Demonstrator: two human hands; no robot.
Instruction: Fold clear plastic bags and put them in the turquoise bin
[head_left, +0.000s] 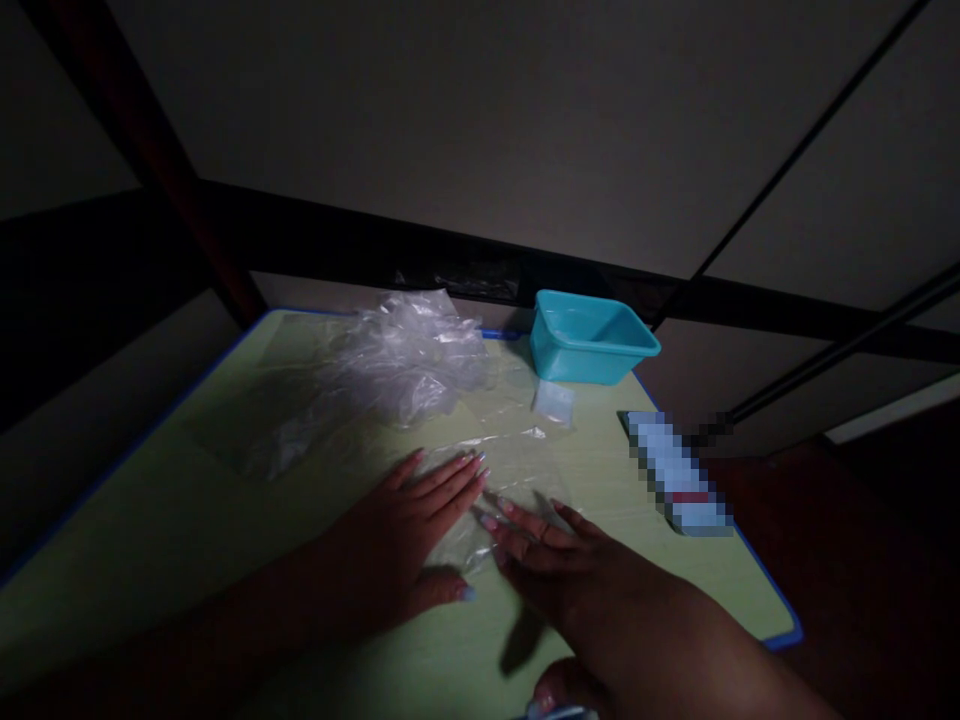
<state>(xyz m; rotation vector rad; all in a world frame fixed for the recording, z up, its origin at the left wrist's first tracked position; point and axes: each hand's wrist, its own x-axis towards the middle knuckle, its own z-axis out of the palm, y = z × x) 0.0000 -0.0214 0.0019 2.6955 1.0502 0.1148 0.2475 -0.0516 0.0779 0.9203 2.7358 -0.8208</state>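
My left hand (405,535) lies flat on the pale green table (150,530), fingers stretched out onto a clear plastic bag (517,470). My right hand (544,545) rests beside it, fingers spread on the same bag's near edge. Both palms face down and hold nothing. A crumpled heap of clear plastic bags (397,365) sits behind my left hand. The room is dim.
A teal plastic tub (592,340) stands at the table's far edge, with a small clear packet (553,403) in front of it. A flat, blurred-out object (679,475) lies near the right edge. The table has a blue rim; dark floor lies to the right.
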